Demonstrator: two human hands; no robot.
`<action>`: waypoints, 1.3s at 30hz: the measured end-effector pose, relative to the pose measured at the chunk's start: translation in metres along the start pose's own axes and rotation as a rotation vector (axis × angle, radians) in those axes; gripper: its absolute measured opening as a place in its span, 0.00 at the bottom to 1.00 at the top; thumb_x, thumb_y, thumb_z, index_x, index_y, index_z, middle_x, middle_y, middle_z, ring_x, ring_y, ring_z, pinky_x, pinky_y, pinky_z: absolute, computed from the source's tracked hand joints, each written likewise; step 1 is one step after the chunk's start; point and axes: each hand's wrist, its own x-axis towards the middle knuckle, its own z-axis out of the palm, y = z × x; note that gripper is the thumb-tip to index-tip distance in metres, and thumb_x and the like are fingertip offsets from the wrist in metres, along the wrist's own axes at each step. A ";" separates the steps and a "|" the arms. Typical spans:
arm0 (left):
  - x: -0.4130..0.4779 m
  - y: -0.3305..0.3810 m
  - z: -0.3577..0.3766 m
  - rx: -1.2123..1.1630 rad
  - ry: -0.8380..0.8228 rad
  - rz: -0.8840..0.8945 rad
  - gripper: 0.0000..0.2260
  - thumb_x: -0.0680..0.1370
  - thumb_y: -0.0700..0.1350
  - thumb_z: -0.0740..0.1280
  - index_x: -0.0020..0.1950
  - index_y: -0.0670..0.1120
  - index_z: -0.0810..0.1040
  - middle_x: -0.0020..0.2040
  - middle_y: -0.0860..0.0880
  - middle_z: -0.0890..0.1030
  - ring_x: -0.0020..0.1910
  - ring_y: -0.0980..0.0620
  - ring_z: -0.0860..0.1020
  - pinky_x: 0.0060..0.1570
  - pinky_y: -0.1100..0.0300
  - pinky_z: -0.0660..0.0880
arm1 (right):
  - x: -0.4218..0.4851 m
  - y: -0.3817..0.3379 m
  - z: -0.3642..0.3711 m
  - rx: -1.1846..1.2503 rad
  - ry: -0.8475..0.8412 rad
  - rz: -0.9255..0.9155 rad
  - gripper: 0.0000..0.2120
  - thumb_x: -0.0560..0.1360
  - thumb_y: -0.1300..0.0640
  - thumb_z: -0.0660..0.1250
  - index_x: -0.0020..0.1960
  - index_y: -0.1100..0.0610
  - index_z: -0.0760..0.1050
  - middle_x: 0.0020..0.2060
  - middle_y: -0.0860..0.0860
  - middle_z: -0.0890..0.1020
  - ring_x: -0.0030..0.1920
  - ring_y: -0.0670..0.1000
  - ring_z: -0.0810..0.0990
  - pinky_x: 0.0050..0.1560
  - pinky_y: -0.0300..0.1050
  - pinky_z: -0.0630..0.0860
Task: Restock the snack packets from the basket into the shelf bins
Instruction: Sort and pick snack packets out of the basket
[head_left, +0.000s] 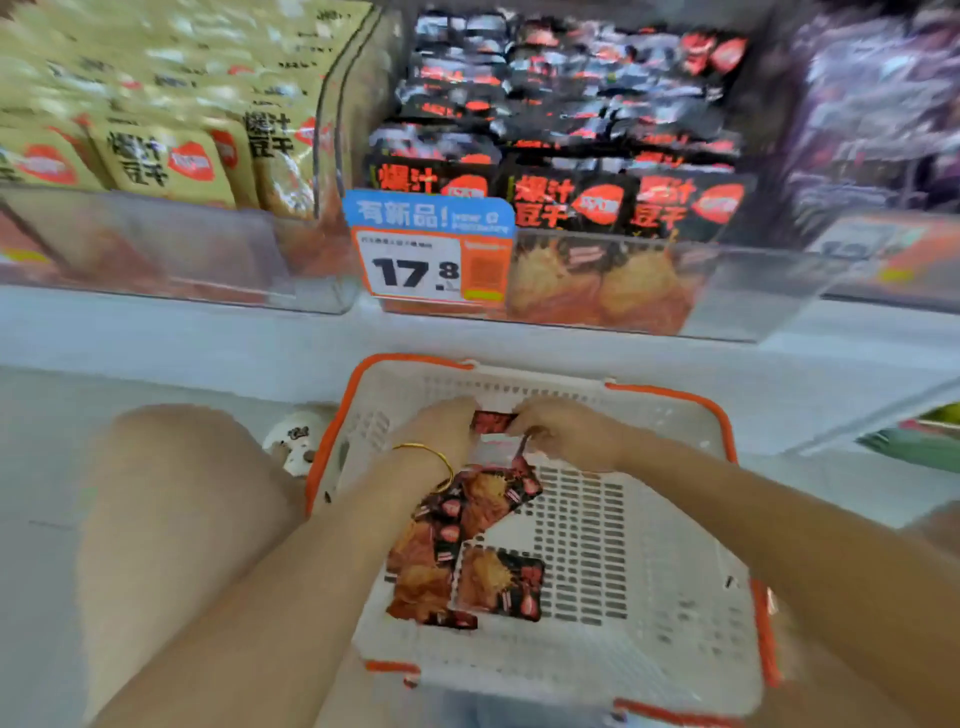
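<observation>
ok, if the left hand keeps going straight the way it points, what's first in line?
Probably the far wall of the basket, just past the packet that the left hand grips. Depth is unclear and the frame is blurred.

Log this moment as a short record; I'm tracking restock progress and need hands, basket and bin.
left hand: against the held packet, grip unclear
right hand: pinches the held packet
basket: white, orange rim; loose packets remain inside
middle bin: stocked with matching black packets
price tag: 17.8
</observation>
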 end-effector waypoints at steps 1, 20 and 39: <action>-0.012 0.012 -0.001 -0.003 0.028 0.029 0.13 0.81 0.42 0.58 0.64 0.42 0.72 0.61 0.40 0.76 0.57 0.42 0.75 0.53 0.54 0.72 | -0.020 -0.006 -0.007 0.020 0.022 0.028 0.14 0.75 0.73 0.59 0.50 0.60 0.79 0.49 0.55 0.78 0.48 0.48 0.78 0.47 0.28 0.66; -0.112 0.158 -0.154 -0.426 0.864 0.672 0.10 0.77 0.38 0.63 0.57 0.44 0.75 0.47 0.49 0.79 0.48 0.47 0.77 0.51 0.53 0.73 | -0.205 -0.073 -0.192 0.067 1.096 0.019 0.06 0.75 0.63 0.66 0.51 0.56 0.73 0.32 0.46 0.72 0.25 0.42 0.73 0.28 0.40 0.70; -0.053 0.209 -0.202 -0.448 0.629 0.667 0.09 0.80 0.35 0.59 0.59 0.37 0.72 0.50 0.43 0.75 0.48 0.48 0.72 0.41 0.60 0.64 | -0.165 -0.080 -0.226 0.632 1.258 -0.180 0.08 0.80 0.54 0.61 0.57 0.51 0.66 0.49 0.49 0.73 0.32 0.50 0.79 0.29 0.42 0.76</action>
